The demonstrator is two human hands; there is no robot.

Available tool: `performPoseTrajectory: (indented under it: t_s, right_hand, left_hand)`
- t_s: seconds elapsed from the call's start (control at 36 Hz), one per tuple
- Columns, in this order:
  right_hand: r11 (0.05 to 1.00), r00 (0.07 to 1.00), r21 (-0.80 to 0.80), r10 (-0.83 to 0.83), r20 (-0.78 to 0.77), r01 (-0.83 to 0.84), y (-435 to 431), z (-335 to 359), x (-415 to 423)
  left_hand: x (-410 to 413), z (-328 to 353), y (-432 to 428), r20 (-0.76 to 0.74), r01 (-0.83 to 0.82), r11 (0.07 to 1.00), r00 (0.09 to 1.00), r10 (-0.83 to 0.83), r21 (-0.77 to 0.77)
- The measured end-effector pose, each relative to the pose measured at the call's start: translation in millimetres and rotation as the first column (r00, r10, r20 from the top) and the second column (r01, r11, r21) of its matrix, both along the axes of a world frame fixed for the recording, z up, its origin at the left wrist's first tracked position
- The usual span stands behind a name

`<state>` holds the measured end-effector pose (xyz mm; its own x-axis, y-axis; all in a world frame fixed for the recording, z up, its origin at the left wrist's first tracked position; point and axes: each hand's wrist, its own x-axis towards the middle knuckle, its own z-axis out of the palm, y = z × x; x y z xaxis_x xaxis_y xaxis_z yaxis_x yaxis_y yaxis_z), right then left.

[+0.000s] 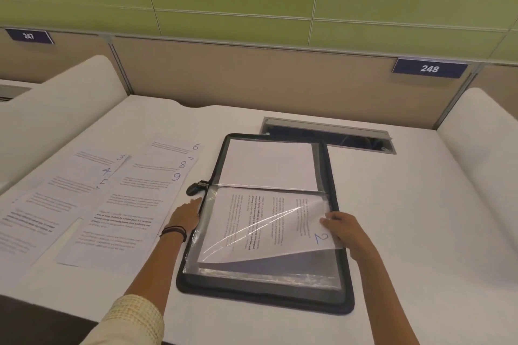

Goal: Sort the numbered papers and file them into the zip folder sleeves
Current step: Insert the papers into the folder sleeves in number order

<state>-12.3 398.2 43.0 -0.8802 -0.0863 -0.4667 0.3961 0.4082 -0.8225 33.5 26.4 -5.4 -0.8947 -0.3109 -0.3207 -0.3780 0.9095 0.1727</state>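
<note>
Now: numbered papers (120, 204) fanned on desk (406, 204) at left, 3 to 9 showing. My left hand (186, 217) flat, fingers straight, pressing left edge of open zip folder (263, 301). Sheet 2 (266, 227) partly inside clear sleeve (266, 274), its corner pinched by my right hand (346, 230).

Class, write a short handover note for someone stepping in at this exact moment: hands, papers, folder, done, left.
Left hand: open, fingers pressing the left edge of the zip folder.
Right hand: pinches paper 2, partly under the clear sleeve.
Papers 3 to 9: fanned on the table, left of the folder.
Done: sorting, by the look of it.
Left: seat paper 2, file the rest.
</note>
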Motion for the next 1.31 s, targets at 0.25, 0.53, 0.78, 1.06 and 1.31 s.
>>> performPoseTrajectory:
  t_s: [0.25, 0.53, 0.78, 1.06, 1.31]
  right_hand:
    - [0.984, 0.991, -0.140, -0.120, -0.062, 0.110, -5, 13, -9]
    - [0.720, 0.943, -0.624, -0.320, 0.088, 0.303, 3, 19, -18]
    - [0.543, 0.930, -0.796, -0.362, 0.064, 0.266, 6, 21, -35]
    - [0.452, 0.874, -0.831, -0.478, 0.081, 0.324, 11, 3, -46]
    - [0.434, 0.896, -0.821, -0.400, 0.192, 0.370, 2, -27, -38]
  left_hand:
    - [17, -2, -14, 0.064, 0.013, 0.975, 0.998, -0.028, 0.223]
    - [27, 2, -18, -0.293, -0.041, 0.858, 0.931, 0.219, 0.512]
    - [-13, 21, 25, -0.389, 0.076, 0.678, 0.863, 0.322, 0.731]
    - [-50, 31, 70, -0.385, 0.114, 0.586, 0.848, 0.364, 0.803]
    - [-61, 22, 71, -0.367, 0.094, 0.613, 0.868, 0.336, 0.784]
